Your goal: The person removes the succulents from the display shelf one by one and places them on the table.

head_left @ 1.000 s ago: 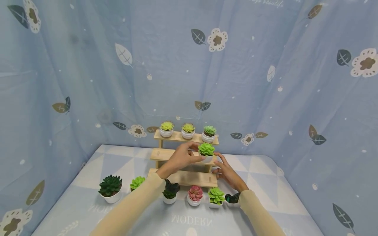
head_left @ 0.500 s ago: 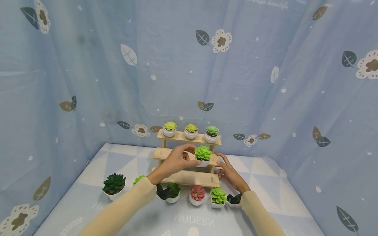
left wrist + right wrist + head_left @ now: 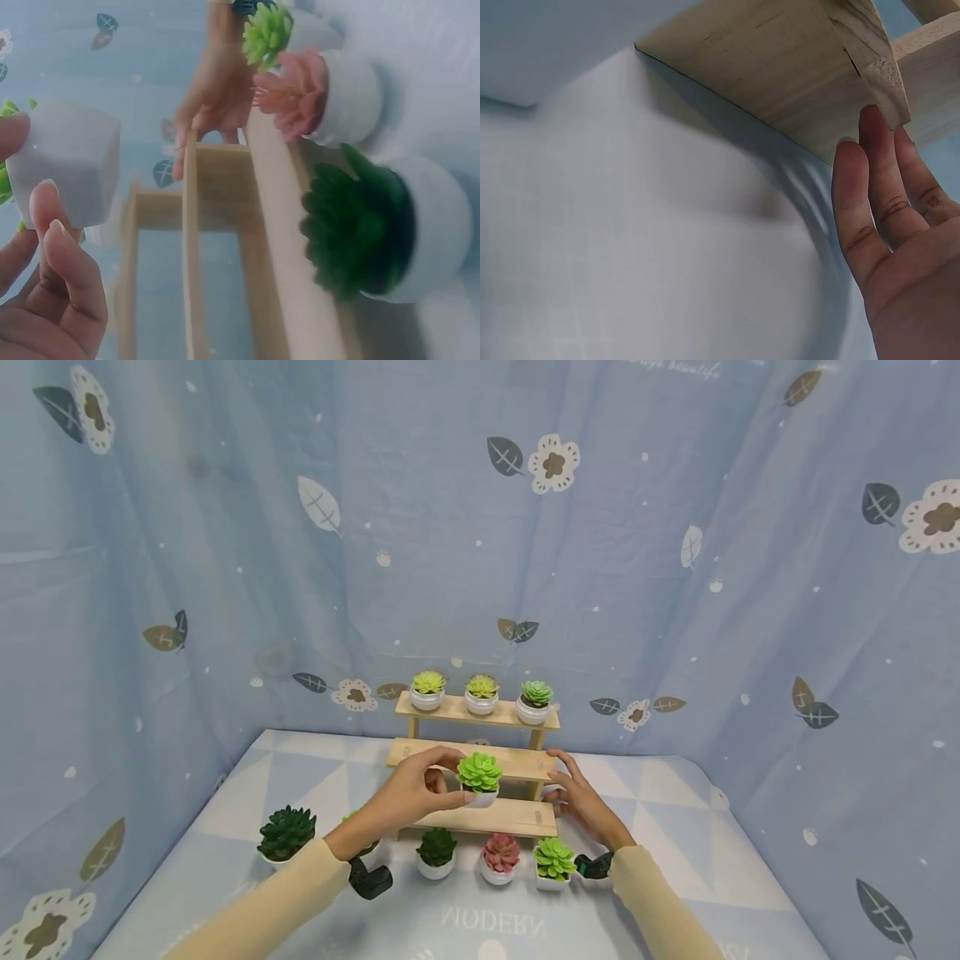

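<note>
My left hand (image 3: 405, 789) pinches the white pot of a bright green succulent (image 3: 479, 774) between thumb and fingers. It holds the plant up in front of the three-tier wooden shelf (image 3: 517, 818), overlapping the lower two boards in the head view. In the left wrist view the angular white pot (image 3: 71, 169) shows from the side, fingertips against its wall. My right hand (image 3: 587, 804) is at the shelf's right end, beside the middle board. In the right wrist view its fairly straight fingers (image 3: 851, 187) reach up to a board's end (image 3: 881, 71).
Three small succulents in round white pots (image 3: 481, 703) stand on the top board. Before the shelf sit a dark green succulent (image 3: 436, 852), a red one (image 3: 500, 857) and a bright green one (image 3: 553, 862). A larger dark plant (image 3: 287, 835) stands left. A patterned curtain (image 3: 420, 568) hangs behind.
My left hand has carried the bright green succulent left and lower, away from the right end of the middle board. My right hand stays by the shelf's right end.
</note>
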Action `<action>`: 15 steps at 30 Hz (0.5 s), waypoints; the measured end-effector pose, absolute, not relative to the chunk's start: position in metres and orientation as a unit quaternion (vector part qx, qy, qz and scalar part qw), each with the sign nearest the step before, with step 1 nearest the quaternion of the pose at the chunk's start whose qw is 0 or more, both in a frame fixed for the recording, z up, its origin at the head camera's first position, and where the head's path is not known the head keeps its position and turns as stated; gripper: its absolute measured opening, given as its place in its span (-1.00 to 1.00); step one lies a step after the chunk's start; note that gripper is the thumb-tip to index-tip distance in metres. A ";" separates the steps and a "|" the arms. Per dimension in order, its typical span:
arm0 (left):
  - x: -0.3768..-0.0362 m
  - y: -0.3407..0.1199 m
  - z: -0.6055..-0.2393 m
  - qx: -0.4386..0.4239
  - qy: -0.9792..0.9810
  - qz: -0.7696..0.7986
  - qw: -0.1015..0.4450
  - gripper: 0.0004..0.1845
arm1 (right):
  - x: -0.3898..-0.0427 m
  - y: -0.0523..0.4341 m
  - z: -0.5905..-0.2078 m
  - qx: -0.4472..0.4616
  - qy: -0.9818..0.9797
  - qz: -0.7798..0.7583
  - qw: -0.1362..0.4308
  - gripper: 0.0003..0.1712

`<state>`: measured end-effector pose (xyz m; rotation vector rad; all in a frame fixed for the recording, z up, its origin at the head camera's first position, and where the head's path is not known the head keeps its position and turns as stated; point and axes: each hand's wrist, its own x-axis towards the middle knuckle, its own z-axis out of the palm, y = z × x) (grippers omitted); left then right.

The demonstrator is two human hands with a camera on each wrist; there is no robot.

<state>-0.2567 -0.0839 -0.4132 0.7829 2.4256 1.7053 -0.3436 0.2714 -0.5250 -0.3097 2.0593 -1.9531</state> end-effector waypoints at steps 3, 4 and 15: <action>-0.250 -0.092 -0.416 0.253 0.786 0.563 0.045 -0.34 | -0.344 0.270 -0.526 -0.108 0.716 -0.675 0.140 -0.40; -0.248 -0.095 -0.417 0.252 0.784 0.565 0.048 -0.34 | -0.344 0.270 -0.527 -0.107 0.717 -0.674 0.139 -0.39; -0.230 -0.120 -0.427 0.242 0.791 0.558 0.064 -0.29 | -0.342 0.269 -0.527 -0.102 0.717 -0.677 0.133 -0.29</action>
